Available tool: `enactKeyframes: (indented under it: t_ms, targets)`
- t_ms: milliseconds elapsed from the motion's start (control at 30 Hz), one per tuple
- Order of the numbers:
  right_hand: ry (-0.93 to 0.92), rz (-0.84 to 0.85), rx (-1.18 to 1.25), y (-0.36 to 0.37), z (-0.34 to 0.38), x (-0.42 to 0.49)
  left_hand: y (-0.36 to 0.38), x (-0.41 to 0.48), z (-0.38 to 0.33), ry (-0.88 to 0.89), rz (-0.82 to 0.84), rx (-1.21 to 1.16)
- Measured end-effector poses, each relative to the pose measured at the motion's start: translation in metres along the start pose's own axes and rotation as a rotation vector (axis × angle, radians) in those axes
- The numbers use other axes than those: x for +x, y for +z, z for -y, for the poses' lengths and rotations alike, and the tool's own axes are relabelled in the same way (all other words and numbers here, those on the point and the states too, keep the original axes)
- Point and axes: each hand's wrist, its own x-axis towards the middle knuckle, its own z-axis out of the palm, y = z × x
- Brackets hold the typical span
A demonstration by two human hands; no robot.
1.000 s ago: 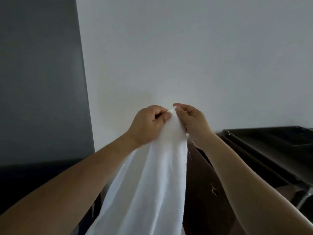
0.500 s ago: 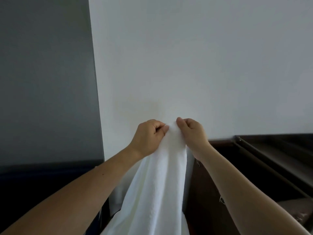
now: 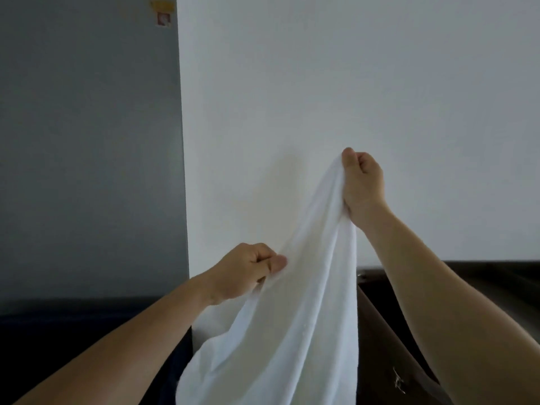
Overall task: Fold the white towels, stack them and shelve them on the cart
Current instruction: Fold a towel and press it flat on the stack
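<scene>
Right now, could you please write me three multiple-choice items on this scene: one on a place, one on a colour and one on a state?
1. Where is the right hand compared with the left hand?
A. higher
B. lower
C. level with it

2. What colour is the wall panel at the left of the view?
A. red
B. grey
C. green

3. How is the towel?
A. folded flat on a shelf
B. spread on the floor
C. hanging loose from both hands

Key:
1 A: the right hand is raised well above the left hand.
2 B: the panel beside the white wall is grey.
3 C: each hand pinches the towel and the cloth drapes down.
</scene>
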Motion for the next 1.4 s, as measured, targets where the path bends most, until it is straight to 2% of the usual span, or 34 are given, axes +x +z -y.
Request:
enactKeyframes:
  t_ms: [167, 267, 433, 633, 733, 800, 1033, 1200, 1267, 1400]
  targets:
    - [-0.054, 0.074, 0.01, 0.009, 0.032, 0.0, 0.018, -0.014, 0.011, 0.006, 0.074, -0.01]
    - [-0.065, 0.147, -0.034, 0.012, 0.033, -0.008, 0.028, -0.018, 0.013, 0.035, -0.024, -0.016]
    - [-0.074, 0.116, 0.003, 0.005, 0.04, -0.011, 0.037, -0.016, 0.021, 0.162, -0.176, 0.139]
    - [-0.063, 0.076, 0.018, -0.007, 0.051, -0.01, 0.039, -0.011, 0.016, 0.177, -0.293, 0.085]
    - [-0.035, 0.072, 0.031, -0.008, 0.049, -0.014, 0.048, -0.013, 0.016, 0.199, -0.206, -0.009]
    - [-0.055, 0.098, 0.009, -0.005, 0.048, -0.019, 0.058, -0.012, 0.019, 0.215, -0.191, 0.043]
    - [-0.079, 0.059, -0.002, -0.015, 0.047, -0.017, 0.055, -0.018, 0.029, 0.167, -0.401, 0.168]
    - [-0.064, -0.052, 0.021, -0.028, 0.045, -0.008, 0.022, -0.013, 0.009, 0.057, -0.633, 0.094]
    - [-0.061, -0.091, 0.025, -0.033, 0.044, -0.004, 0.013, -0.014, 0.004, 0.059, -0.562, 0.057]
    - [-0.074, -0.101, 0.004, -0.036, 0.04, -0.001, 0.017, -0.02, 0.01, 0.043, -0.289, 0.106]
